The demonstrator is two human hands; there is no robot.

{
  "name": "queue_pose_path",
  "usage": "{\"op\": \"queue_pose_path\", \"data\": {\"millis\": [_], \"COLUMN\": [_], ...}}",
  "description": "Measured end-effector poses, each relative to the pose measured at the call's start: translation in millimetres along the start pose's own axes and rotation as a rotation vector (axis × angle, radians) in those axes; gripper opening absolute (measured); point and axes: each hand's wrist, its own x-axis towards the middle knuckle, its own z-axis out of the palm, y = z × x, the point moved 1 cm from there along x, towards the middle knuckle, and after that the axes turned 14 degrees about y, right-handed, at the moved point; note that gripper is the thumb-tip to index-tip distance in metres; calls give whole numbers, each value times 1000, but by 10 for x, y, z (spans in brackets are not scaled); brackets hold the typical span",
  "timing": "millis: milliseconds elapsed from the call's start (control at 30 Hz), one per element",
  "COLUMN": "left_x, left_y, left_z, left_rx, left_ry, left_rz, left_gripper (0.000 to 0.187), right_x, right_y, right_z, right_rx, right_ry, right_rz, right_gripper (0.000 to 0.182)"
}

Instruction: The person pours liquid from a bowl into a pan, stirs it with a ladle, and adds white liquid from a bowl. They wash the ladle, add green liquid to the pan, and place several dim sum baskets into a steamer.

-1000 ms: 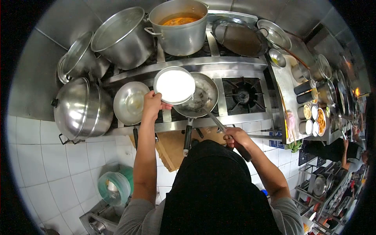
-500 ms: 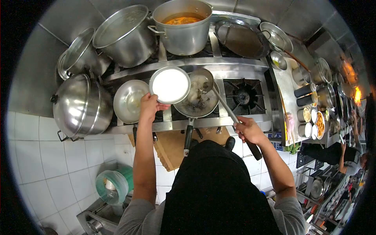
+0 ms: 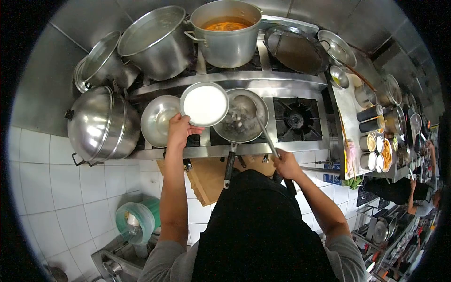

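Note:
My left hand (image 3: 180, 128) grips the rim of a metal bowl (image 3: 224, 117) that holds white liquid (image 3: 204, 104). The bowl is over the stove, between two pans. My right hand (image 3: 286, 164) is closed around the dark handle of a long ladle (image 3: 268, 137). The ladle's head lies inside a frying pan (image 3: 265, 104), against some dark, wet pieces (image 3: 233, 121). This pan's black handle (image 3: 230, 167) points back at me, with no hand on it. To the left sits a second pan (image 3: 152, 120) with a little pale liquid.
Large pots stand along the back, one with orange broth (image 3: 228, 24). At the left is a domed steamer (image 3: 94, 123). An unlit burner (image 3: 296, 121) lies right of the pan. Bottles and containers fill the right counter (image 3: 345, 113). Another person (image 3: 418, 197) works far right.
My right hand has moved left and slightly down, and the ladle's head has dropped deeper into the frying pan. The bowl stays at nearly the same place in my left hand.

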Motion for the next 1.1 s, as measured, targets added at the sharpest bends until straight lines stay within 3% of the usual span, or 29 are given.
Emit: {"op": "queue_pose_path", "data": {"millis": [33,100,133,200,267,433,500,567,1033,1100], "left_x": [-4,-1,2,6,13,41,59,61,86,98], "left_y": [-7,-6,-1,3,9,-16,-26,-31,87,104], "left_z": [1,9,6,7,18,34,48,68,301,327], "left_rx": [1,5,9,14,17,45,54,63,165,171], "left_ry": [-2,-4,-2,-7,-12,-22,-22,-24,-36,-35], "left_rz": [1,1,4,4,4,25,21,19,46,44], "left_gripper": [24,23,23,22,22,22,22,23,24,24], "right_x": [-25,-50,-17,19,-44,-237,-303,-290,-44,45], "right_y": [19,81,137,176,91,-278,-391,-400,-286,-170], "right_z": [13,57,39,-21,-71,-298,-410,-477,-576,-492], "right_rx": [0,496,499,948,952,380,322,277,46,-141], "right_ry": [0,-189,-188,-421,-428,-193,-153,-101,68,199], "right_rz": [2,348,348,599,567,285,242,164,-34,-380], "right_gripper": [28,15,15,20,20,19,24,40,40,40]}}
